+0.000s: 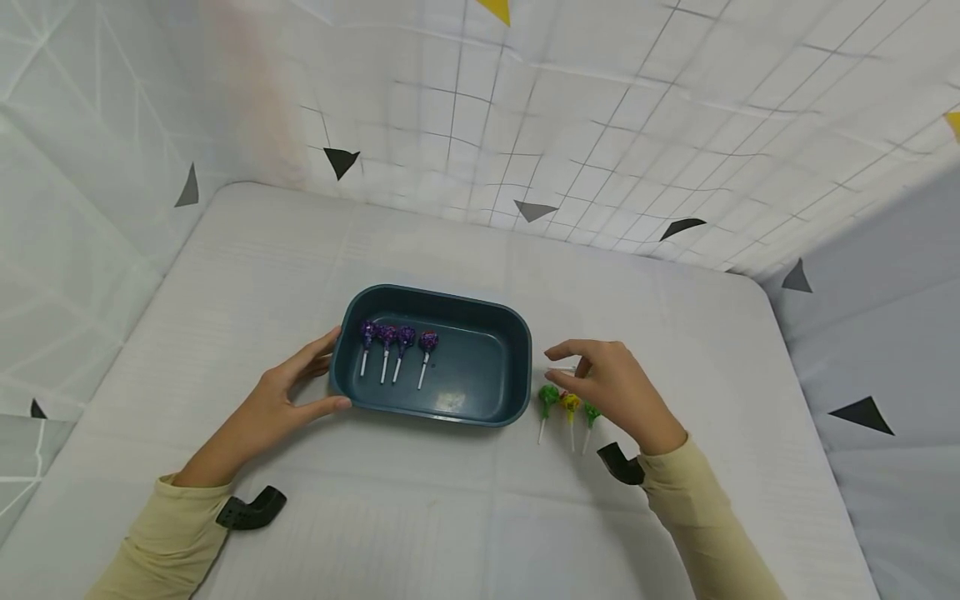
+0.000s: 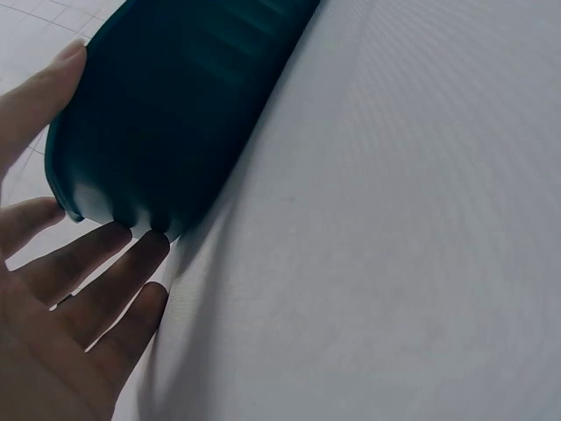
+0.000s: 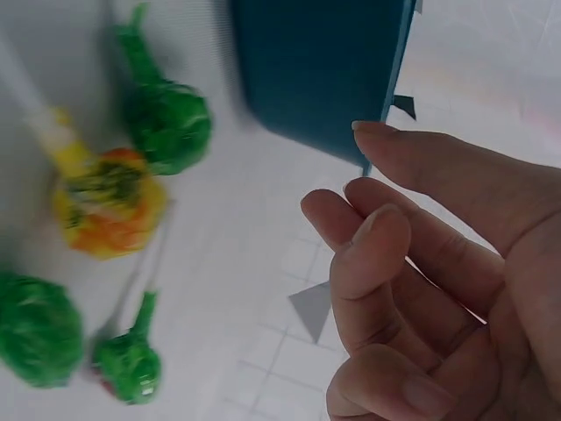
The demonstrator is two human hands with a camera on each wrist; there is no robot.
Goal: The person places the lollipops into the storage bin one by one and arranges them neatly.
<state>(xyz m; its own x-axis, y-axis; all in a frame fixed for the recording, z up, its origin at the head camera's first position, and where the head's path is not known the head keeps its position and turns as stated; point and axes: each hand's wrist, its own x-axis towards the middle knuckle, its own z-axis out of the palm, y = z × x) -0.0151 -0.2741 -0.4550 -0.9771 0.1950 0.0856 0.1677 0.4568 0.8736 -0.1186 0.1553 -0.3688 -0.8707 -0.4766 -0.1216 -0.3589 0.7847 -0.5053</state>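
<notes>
A dark teal plastic tray [image 1: 476,358] stands on the white-covered table, with several purple-wrapped lollipops [image 1: 406,335] in a row in its left half. My left hand [image 1: 279,402] is at the tray's left end, its fairly straight fingers against the outside wall and thumb at the near corner. To the right of the tray, my right hand [image 1: 615,385] hovers with fingers loosely bent and nothing between them. Below it lie a yellow lollipop [image 1: 572,402] and green ones [image 1: 549,394]. A smaller green lollipop [image 3: 131,361], partly hidden in the head view, shows in the right wrist view.
White fabric walls with grid lines and dark triangles surround the table. The white tablecloth [image 1: 420,517] stretches in front of the tray. A black curved wrist mount [image 1: 252,508] sits at the left cuff and another mount [image 1: 621,463] at the right cuff.
</notes>
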